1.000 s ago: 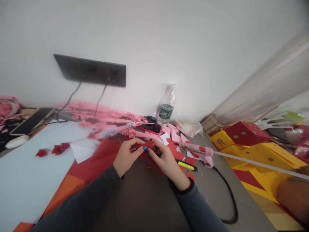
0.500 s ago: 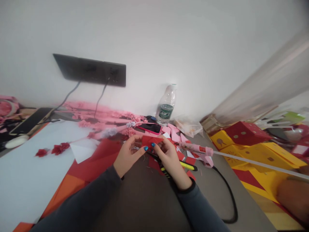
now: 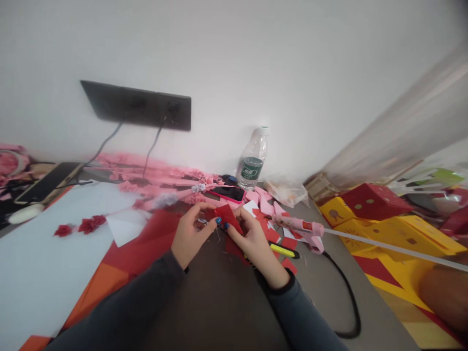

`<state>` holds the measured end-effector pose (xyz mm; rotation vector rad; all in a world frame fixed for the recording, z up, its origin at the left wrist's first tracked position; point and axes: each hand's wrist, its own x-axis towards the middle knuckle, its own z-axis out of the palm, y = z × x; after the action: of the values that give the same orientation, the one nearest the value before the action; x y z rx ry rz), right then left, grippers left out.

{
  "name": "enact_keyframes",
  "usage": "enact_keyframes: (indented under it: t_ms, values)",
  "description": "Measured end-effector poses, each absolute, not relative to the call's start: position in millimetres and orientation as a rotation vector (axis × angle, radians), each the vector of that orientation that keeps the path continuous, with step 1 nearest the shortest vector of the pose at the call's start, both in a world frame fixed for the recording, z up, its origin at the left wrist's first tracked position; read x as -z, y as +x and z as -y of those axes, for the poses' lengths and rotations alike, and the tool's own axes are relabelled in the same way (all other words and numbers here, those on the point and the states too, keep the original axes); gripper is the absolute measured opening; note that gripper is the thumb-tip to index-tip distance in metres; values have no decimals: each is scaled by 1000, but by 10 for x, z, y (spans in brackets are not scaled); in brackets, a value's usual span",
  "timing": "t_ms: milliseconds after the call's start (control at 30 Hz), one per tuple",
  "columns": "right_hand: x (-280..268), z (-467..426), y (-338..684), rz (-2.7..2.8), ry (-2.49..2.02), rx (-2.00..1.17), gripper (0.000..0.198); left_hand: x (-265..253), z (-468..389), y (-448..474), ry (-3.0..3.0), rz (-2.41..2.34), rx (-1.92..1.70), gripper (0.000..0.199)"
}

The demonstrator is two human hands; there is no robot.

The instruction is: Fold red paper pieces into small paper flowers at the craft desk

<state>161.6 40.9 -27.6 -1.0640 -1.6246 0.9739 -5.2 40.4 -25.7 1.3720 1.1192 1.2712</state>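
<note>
Between my two hands is a small red piece of paper, held tilted above the grey table. The thumb and fingers of my left hand pinch its left edge. My right hand grips it from the right, thumb pressed on its face. Beneath and beside my right hand lie red paper scraps and a yellow and black utility knife, partly covered by the hand. A pink glue gun with a long white glue stick rests to the right.
Behind my hands stand a water bottle and a pink-edged phone. Pink paper flower stems stretch along the wall. White sheets and red paper lie left. Yellow boxes and someone's arm are at the right.
The red paper has been turned from lying level to a slant, and more of its face shows. Both hands have stayed in nearly the same place, fingers slightly shifted.
</note>
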Motion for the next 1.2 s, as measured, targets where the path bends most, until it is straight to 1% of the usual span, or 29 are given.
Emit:
enact_keyframes:
  t_ms: [167,300,467,567,700,767,900,1033,1100,1200]
  values:
    - [226,-396,1593,1601,-1009,-1049,14,288,-408,-66,1449,-1165,-1251,20]
    - [202,-402,1596,1608,-1022,-1020,17,292,-409,-78,1479,-1183,-1248,21]
    - [213,-408,1618,1615,-1029,-998,13,271,-401,-69,1537,-1203,-1242,19]
    - [229,-393,1603,1647,-1049,-940,10,266,-381,-52,1616,-1242,-1258,19]
    - [243,-353,1548,1760,-1135,-812,5,278,-361,-31,1691,-1253,-1305,28]
    - [248,-335,1524,1798,-1159,-772,3,286,-361,-26,1722,-1251,-1315,26]
    - [266,-316,1502,1822,-1171,-712,8,292,-363,-19,1763,-1244,-1333,22]
    - [287,-303,1480,1849,-1168,-621,13,285,-350,-5,1676,-1242,-1334,30]
    - [290,-298,1472,1863,-1165,-585,16,276,-342,-1,1647,-1230,-1323,27]
    - [285,-294,1473,1871,-1174,-563,16,252,-340,-4,1737,-1241,-1311,16]
